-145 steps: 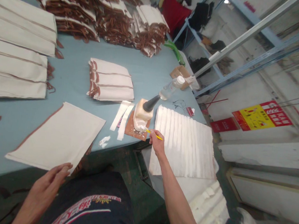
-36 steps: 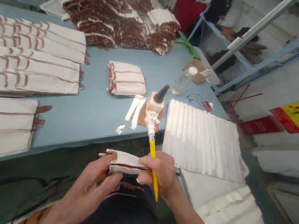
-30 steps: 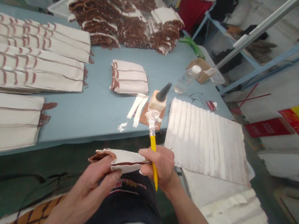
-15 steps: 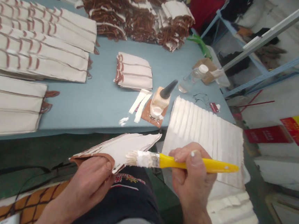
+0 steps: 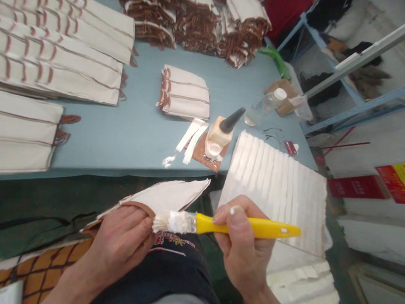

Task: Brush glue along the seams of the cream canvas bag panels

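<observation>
My left hand (image 5: 119, 244) grips the brown-edged end of a flat cream fabric piece (image 5: 170, 196) held over my lap, below the table's front edge. My right hand (image 5: 243, 250) is closed around a yellow-handled brush (image 5: 238, 226), held level. Its white, glue-laden bristles (image 5: 168, 222) touch the fabric right beside my left thumb. On the blue table (image 5: 126, 136) just ahead stands a cream glue bottle (image 5: 220, 134) with a black cone tip, set on a brown scrap.
Folded cream pieces lie in rows at left (image 5: 51, 58) and in a small stack (image 5: 184, 93) mid-table. Heaps of brown-strapped pieces (image 5: 186, 18) fill the back. A ridged white sheet (image 5: 278, 177) lies right of the bottle, with a clear bottle (image 5: 265, 105) and metal racking (image 5: 359, 57) beyond.
The right hand carried the brush from the glue bottle, turned it from upright to level, and laid the bristles on the fabric. The left hand unfolded the piece and the bristles slid toward its thumb.
</observation>
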The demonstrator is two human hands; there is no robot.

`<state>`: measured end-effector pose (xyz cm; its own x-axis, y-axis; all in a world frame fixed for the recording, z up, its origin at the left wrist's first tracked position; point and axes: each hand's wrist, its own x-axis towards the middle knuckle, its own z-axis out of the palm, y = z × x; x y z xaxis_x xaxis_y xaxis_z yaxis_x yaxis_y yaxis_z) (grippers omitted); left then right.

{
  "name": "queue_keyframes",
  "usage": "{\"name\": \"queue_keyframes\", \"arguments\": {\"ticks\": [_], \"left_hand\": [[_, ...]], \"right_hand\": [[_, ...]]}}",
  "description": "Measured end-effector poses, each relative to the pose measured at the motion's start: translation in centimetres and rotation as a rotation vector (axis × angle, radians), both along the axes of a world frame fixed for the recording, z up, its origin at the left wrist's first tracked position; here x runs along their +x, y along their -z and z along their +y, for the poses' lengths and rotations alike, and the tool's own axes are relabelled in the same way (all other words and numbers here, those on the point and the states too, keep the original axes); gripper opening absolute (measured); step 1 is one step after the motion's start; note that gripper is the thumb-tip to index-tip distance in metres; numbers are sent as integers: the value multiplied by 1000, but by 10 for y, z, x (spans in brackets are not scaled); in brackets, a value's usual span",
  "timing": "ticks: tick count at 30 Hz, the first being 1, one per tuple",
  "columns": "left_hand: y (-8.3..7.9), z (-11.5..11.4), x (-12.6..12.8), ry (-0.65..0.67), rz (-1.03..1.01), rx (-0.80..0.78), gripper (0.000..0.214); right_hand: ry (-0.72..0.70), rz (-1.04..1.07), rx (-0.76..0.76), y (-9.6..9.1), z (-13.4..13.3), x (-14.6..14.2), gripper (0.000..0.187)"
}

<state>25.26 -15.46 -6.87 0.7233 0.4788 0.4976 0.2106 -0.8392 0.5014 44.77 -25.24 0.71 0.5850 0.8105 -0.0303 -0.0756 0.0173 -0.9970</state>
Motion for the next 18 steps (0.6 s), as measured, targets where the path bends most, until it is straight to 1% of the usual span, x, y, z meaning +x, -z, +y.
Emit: {"name": "queue_keyframes", "arguments": {"ticks": [2, 3, 5, 7, 8, 10, 12, 14, 18], "left_hand": [[0, 1, -1, 11, -17, 3, 25], [0, 1, -1, 15, -26, 4, 26], [0, 0, -2, 17, -24, -2, 26], [1, 0, -2, 19, -18, 0, 24], [1, 0, -2, 18, -15, 1, 23], [3, 0, -3, 15, -20, -7, 24], [5, 0, -3, 23, -27, -23, 27], [6, 1, -4, 35, -32, -27, 28], [8, 3, -5, 32, -13, 7, 26]], "right_hand": [[-66, 61, -58, 0, -1, -1, 47], [-69, 96, -82, 1, -1, -1, 48], [4, 144, -100, 2, 2, 1, 49], [108, 149, -99, 3, 7, 4, 50], [139, 148, -99, 4, 9, 5, 50], [116, 169, -116, 7, 11, 3, 51], [33, 216, -154, 11, 11, 0, 51], [-11, 252, -175, 15, 11, -2, 52], [74, 228, -148, 20, 13, 1, 52]]}}
